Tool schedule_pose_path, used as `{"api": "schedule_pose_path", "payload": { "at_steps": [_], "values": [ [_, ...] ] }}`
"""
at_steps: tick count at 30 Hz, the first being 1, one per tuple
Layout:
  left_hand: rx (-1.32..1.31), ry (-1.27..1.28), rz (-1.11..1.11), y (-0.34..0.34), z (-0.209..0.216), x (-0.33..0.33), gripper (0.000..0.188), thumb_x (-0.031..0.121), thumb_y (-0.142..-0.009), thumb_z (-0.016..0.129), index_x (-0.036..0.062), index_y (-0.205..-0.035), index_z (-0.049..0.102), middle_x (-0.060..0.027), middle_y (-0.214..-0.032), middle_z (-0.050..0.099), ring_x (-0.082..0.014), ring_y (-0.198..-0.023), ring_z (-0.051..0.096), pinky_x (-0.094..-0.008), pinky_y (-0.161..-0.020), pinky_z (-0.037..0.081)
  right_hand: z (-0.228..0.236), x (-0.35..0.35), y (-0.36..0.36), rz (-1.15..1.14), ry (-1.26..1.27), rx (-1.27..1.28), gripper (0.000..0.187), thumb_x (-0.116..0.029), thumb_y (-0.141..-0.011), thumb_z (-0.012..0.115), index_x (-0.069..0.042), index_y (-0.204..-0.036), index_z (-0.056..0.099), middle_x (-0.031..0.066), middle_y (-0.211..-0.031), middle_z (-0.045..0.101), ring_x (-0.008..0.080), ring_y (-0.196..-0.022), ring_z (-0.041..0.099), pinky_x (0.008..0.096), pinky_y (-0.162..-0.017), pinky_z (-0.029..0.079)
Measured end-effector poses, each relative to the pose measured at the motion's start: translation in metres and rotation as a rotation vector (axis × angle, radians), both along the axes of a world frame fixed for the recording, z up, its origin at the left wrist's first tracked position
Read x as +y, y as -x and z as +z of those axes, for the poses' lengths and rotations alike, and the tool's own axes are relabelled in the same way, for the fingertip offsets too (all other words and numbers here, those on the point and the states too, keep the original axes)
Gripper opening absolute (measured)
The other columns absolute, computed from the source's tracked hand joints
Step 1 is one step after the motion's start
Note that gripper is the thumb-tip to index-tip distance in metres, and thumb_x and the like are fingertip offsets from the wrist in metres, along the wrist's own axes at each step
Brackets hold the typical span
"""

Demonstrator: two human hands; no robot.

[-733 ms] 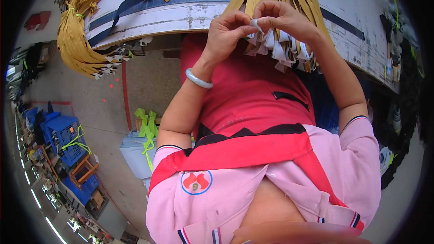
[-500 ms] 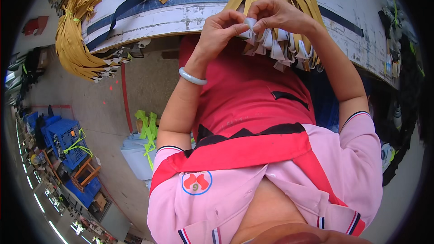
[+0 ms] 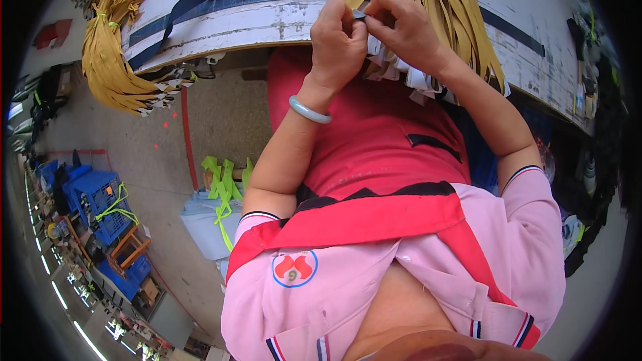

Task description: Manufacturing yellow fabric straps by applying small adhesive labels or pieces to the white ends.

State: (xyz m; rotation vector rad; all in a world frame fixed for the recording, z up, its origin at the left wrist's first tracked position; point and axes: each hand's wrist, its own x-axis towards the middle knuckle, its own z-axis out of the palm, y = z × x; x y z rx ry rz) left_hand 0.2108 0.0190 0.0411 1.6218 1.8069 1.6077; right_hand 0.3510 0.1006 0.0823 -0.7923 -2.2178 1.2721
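My left hand [image 3: 339, 40] is closed at the table's front edge, fingers curled round a small grey end piece [image 3: 359, 15]. From the other side my right hand [image 3: 408, 32] pinches at the same piece with thumb and forefinger. Whether it belongs to one of the straps is hidden by the fingers. Beneath and beside my right hand lies a bundle of flat golden-brown straps [image 3: 461, 20]. Their white ends [image 3: 418, 79] hang over the edge, partly covered by that hand. A pale bangle [image 3: 309, 109] circles my left wrist.
The worn white table [image 3: 267, 30] carries a dark blue strap [image 3: 190, 7]. A second tied bundle of golden-brown straps [image 3: 107, 60] hangs off its left end. Blue crates [image 3: 100, 207] stand on the floor at left, and bright green straps [image 3: 221, 180] lie over pale sheets nearby.
Both hands have risen slightly, and my left has turned and moved right, its fingers curling tighter. A white strap end showed between them before; now a small grey end shows.
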Motion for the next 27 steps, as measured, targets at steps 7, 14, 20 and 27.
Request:
{"api": "schedule_pose_path", "payload": {
  "at_steps": [7,14,20,27],
  "values": [
    [-0.77,0.314,-0.523,0.034,0.004,-0.015,0.02,0.004,-0.088,0.069,-0.0002,-0.107,0.067,-0.0035,-0.078,0.06,-0.01,-0.069,0.063,-0.0219,-0.06,0.054,0.0,0.0,-0.013,0.075,-0.054,0.107,0.016,-0.013,-0.089,0.067,-0.002,-0.095,0.059,0.0029,-0.071,0.058,0.0107,-0.065,0.06,0.0281,-0.058,0.048],
    [-0.439,0.168,-0.383,0.02,0.009,-0.014,0.004,0.001,-0.087,0.068,-0.0023,-0.089,0.066,-0.0058,-0.074,0.06,-0.0134,-0.066,0.06,-0.0253,-0.056,0.048,0.013,0.007,-0.017,0.007,0.418,0.07,0.027,-0.029,-0.097,0.061,-0.003,-0.091,0.062,-0.0025,-0.071,0.057,0.005,-0.057,0.053,0.0206,-0.054,0.047],
    [-0.081,0.037,-0.332,0.02,0.008,-0.018,0.008,0.0,-0.088,0.066,-0.0004,-0.083,0.059,-0.005,-0.073,0.058,-0.0094,-0.06,0.056,-0.0242,-0.054,0.044,0.014,0.004,-0.019,0.023,0.285,0.063,0.029,-0.03,-0.096,0.062,-0.005,-0.081,0.062,-0.0035,-0.06,0.053,0.0026,-0.053,0.048,0.0205,-0.047,0.037],
    [-0.14,0.073,-0.35,0.026,0.015,-0.023,0.009,-0.001,-0.084,0.066,-0.0012,-0.082,0.058,-0.0113,-0.074,0.055,-0.0229,-0.063,0.056,-0.0309,-0.057,0.045,0.008,-0.007,-0.019,0.042,0.324,0.058,0.028,-0.029,-0.099,0.059,-0.005,-0.083,0.059,-0.0037,-0.061,0.052,0.0029,-0.052,0.047,0.0191,-0.048,0.037]
  ]
}}
